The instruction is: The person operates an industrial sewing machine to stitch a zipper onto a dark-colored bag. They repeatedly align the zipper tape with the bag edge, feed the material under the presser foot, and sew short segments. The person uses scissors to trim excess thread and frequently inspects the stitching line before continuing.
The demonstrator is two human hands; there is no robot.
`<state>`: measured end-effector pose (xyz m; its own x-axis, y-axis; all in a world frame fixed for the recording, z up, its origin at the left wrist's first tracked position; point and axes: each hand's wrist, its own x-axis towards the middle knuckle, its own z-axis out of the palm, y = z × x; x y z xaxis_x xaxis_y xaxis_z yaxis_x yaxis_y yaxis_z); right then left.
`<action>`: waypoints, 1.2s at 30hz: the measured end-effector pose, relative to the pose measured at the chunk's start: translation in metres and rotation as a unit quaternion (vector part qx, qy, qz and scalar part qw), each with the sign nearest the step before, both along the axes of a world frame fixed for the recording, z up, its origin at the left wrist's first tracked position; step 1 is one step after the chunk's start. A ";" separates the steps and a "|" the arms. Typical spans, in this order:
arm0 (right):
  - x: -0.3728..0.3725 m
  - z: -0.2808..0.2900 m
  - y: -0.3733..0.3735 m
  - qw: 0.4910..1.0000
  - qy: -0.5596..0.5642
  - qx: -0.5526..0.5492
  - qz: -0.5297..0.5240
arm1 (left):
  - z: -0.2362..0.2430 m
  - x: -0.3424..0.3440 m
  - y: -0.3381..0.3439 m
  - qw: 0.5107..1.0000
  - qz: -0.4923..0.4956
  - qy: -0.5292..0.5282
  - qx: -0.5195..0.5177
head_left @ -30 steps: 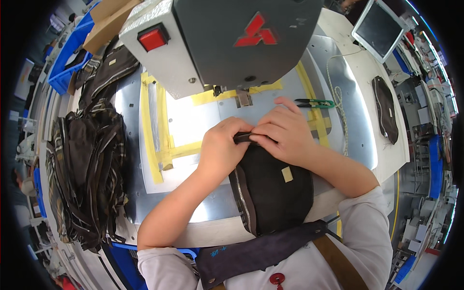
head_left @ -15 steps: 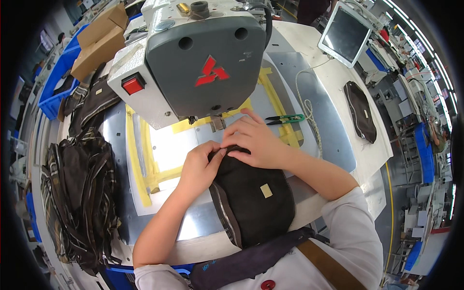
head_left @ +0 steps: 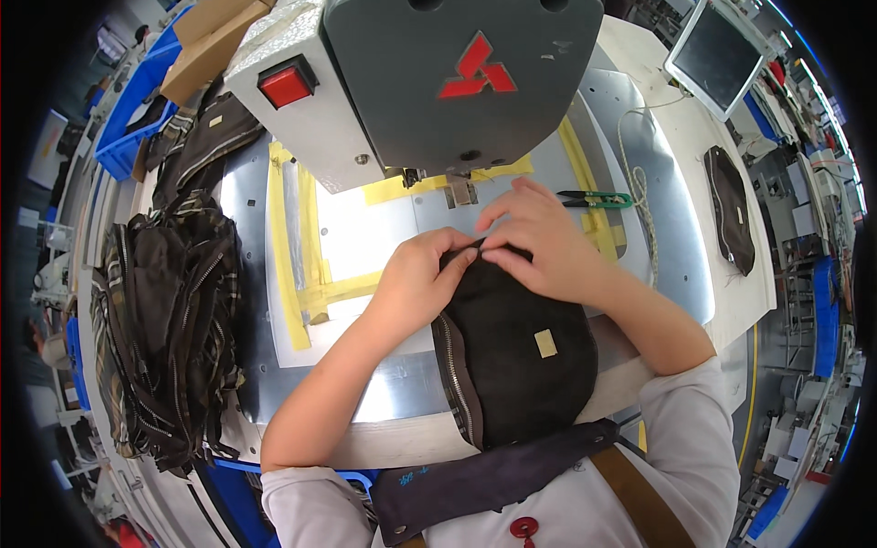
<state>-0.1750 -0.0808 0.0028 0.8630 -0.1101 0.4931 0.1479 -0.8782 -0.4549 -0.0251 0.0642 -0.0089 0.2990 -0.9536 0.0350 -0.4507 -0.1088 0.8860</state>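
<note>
A dark brown fabric piece [head_left: 516,352] with a small pale label and a metal zipper [head_left: 454,379] along its left side lies in front of me on the machine's plate. My left hand [head_left: 422,277] pinches its far edge between thumb and fingers. Right beside it, my right hand [head_left: 541,245] grips the same edge with thumb and index finger, its other fingers lifted and curled. The fingertips nearly meet there and hide part of the edge. Just beyond them stands the sewing machine head [head_left: 466,82], its presser foot [head_left: 460,190] over the plate.
Green-handled thread snips [head_left: 598,199] lie right of the presser foot, near a cord [head_left: 639,187]. A pile of zippered brown pieces [head_left: 169,329] fills the left side. Another brown piece [head_left: 729,210] lies far right, below a screen [head_left: 717,55]. A blue bin [head_left: 128,151] stands back left.
The whole view has shifted, so the machine and fabric appear further right, and the machine head higher. Both hands keep their pinch on the fabric's far edge; the right fingers have moved slightly.
</note>
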 end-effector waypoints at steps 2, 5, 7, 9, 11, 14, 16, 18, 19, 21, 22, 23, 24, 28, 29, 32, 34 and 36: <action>-0.001 -0.003 -0.003 0.994 0.033 0.099 -0.018 | 0.004 0.001 0.000 1.000 -0.017 -0.006 0.015; -0.001 -0.001 -0.003 0.977 0.077 0.194 -0.037 | 0.005 0.002 0.000 0.999 -0.020 0.020 0.015; -0.001 -0.002 -0.001 0.971 0.085 0.216 -0.054 | 0.004 0.001 -0.001 0.999 -0.015 0.028 -0.002; 0.002 -0.003 0.004 0.971 0.071 0.215 -0.073 | 0.004 -0.001 -0.001 0.999 -0.005 0.015 -0.028; 0.003 -0.001 0.011 0.953 0.065 0.286 -0.081 | -0.001 -0.004 -0.002 0.999 0.028 0.013 -0.045; 0.000 0.001 0.010 0.971 0.057 0.229 -0.040 | -0.002 -0.006 0.000 0.997 0.050 0.006 -0.062; -0.005 0.000 0.008 0.990 0.036 0.134 -0.012 | -0.001 -0.007 0.002 0.995 0.049 -0.030 -0.085; -0.010 0.000 0.012 0.999 -0.001 0.039 0.004 | -0.002 -0.008 0.003 0.987 0.045 -0.098 -0.122; -0.011 0.000 0.013 1.000 -0.017 0.014 0.009 | -0.003 -0.007 0.004 0.981 0.043 -0.118 -0.146; -0.012 0.001 0.015 0.998 -0.049 -0.035 0.019 | -0.005 -0.007 0.004 0.967 0.038 -0.160 -0.193; -0.012 0.000 0.015 0.997 -0.057 -0.043 0.020 | -0.005 -0.007 0.004 0.966 0.037 -0.161 -0.200; -0.012 -0.001 0.015 0.996 -0.066 -0.051 0.021 | -0.006 -0.007 0.004 0.964 0.036 -0.162 -0.208; -0.012 -0.001 0.016 0.995 -0.074 -0.059 0.022 | -0.006 -0.007 0.004 0.962 0.035 -0.163 -0.216; -0.013 -0.001 0.013 0.992 -0.082 -0.083 0.040 | -0.007 -0.007 0.004 0.958 0.033 -0.184 -0.219; -0.013 -0.002 0.011 0.991 -0.086 -0.096 0.046 | -0.006 -0.008 0.003 0.957 0.033 -0.185 -0.221; -0.013 0.001 0.009 0.983 -0.099 -0.139 0.066 | -0.005 -0.008 0.004 0.954 0.030 -0.194 -0.227; -0.013 0.002 0.008 0.978 -0.104 -0.167 0.074 | -0.005 -0.008 0.004 0.953 0.028 -0.196 -0.227; -0.013 0.001 0.008 0.972 -0.107 -0.192 0.078 | -0.004 -0.008 0.005 0.954 0.028 -0.194 -0.226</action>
<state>-0.1884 -0.0731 0.0041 0.7273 0.2414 0.6425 0.3477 -0.9367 -0.0417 -0.0333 0.0688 -0.0125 0.2306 -0.7979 0.5570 -0.7593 0.2104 0.6158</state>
